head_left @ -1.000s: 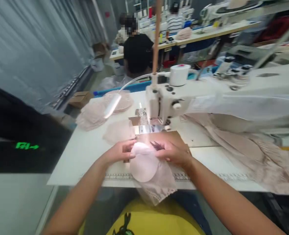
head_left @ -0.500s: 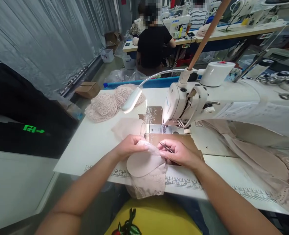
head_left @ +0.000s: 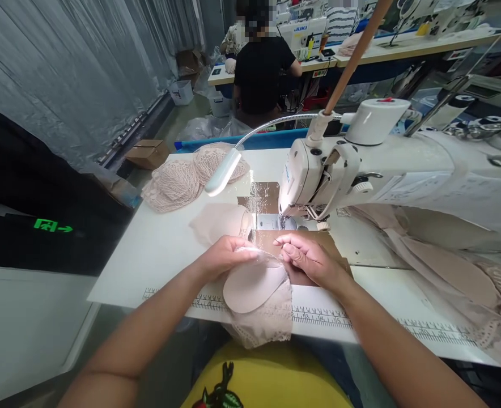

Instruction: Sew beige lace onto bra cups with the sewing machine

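My left hand (head_left: 229, 255) pinches the top edge of a pale pink lace bra cup (head_left: 254, 288), whose lace border hangs over the table's front edge. Close to the cup's upper right corner is my right hand (head_left: 308, 258), closed, with thumb and forefinger together. Small dark thread snips are tucked in that hand; only a thin tip (head_left: 276, 242) seems to show past the fingers. Whether the right fingers also touch the fabric I cannot tell. Just beyond both hands stands the white sewing machine (head_left: 304, 175), its needle area lit.
Lace cups (head_left: 174, 184) lie at the table's back left beneath a lamp (head_left: 224, 173). A sheer beige piece (head_left: 220, 221) rests left of the needle plate. More beige fabric (head_left: 441, 266) spreads under the machine arm. A ruler strip (head_left: 322, 317) runs along the front edge. A co-worker (head_left: 263, 73) sits ahead.
My right hand has turned and drawn slightly away from the cup's edge; the snips, plain before, are now mostly hidden. The left hand keeps its hold, and the cup has shifted slightly right.
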A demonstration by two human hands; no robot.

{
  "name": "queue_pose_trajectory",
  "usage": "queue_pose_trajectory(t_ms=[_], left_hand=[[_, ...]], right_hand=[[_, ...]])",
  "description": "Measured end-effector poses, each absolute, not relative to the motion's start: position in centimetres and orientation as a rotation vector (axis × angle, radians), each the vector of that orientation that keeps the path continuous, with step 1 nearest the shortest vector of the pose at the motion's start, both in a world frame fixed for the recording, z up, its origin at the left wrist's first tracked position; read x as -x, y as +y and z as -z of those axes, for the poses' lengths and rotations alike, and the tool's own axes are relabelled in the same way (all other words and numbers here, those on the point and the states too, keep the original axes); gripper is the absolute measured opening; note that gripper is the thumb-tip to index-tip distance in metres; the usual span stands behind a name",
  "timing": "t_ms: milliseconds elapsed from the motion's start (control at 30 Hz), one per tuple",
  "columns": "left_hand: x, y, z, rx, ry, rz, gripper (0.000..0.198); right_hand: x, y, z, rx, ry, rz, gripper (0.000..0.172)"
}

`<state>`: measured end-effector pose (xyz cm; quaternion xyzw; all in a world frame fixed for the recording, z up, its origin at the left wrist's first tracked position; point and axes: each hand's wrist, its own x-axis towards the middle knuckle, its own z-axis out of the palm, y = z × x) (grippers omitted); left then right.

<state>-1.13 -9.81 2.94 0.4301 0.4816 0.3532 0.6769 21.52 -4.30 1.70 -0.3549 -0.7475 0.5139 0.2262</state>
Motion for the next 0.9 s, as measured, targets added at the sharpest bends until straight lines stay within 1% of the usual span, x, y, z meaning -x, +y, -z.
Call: queue_pose_trajectory(t_ms=[100,200,267,400,533,667,767,833,900], left_hand=[[0.7,-10.0,-2.5,-1.037,1.088,-0.785,0.026],[0.5,-10.0,-2.2,-1.100,1.083,-0.784,0.024],[0.3,-10.0,-2.1,-1.099,1.079,-0.777,0.027],[0.1,-9.9,-1.9,-1.079,1.078,-0.762,0.031],[0.0,-9.8,-1.9,-1.084,1.105,-0.748,0.031],[-0.1,-9.8,-1.9,-1.105,1.107,-0.743,0.029],[0.0,-10.1,-2.6,-1.254,1.155,-0.721,0.031],[0.4,-10.2,-3.7,-1.440,1.270,-0.660,0.033],[1.3,-10.1,-5.0,-1.627,1.459,-0.629,0.035]], right_hand=[[-21.6,-4.2,-2.0,0.922,-2.089,-1.432,0.037],[-21.4,-4.5,-2.7,0.882,-2.112,-1.532,0.033],[-21.2,-4.7,-3.1,0.901,-2.134,-1.592,0.031],[-20.9,-5.0,-3.2,0.903,-2.179,-1.546,0.022],[-20.6,-5.2,-3.2,0.870,-2.159,-1.531,0.019],[-20.4,-5.3,-3.1,0.899,-2.106,-1.502,0.019],[-20.6,-5.2,-2.6,0.949,-2.025,-1.445,0.021],[-20.9,-5.0,-2.1,0.960,-1.929,-1.396,0.022],[-21.2,-5.1,-1.8,0.974,-1.885,-1.308,0.027]])
